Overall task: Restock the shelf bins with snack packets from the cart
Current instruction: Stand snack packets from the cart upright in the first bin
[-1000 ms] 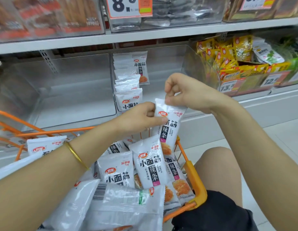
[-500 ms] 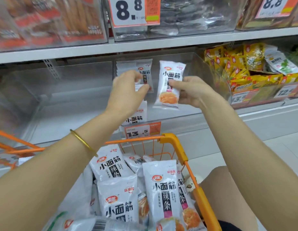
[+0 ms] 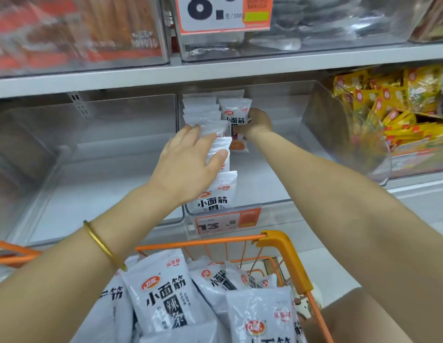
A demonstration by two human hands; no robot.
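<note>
The white snack packet [image 3: 236,115] stands upright at the 12 o'clock end of the clear shelf bin [image 3: 272,205], gripped at its 3 o'clock edge by the right hand [image 3: 258,121]. The left hand [image 3: 188,159] lies spread and flat on the row of packets [image 3: 222,194] at the packet's 8 o'clock. Seat the packet flush beside the row, label forward, before release; brace the row against toppling.

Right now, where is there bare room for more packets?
Bare: middle bin floor between the row and its right wall; the whole left bin. Crowded: the row, under the left hand; right hand holds a packet beside it.
</note>
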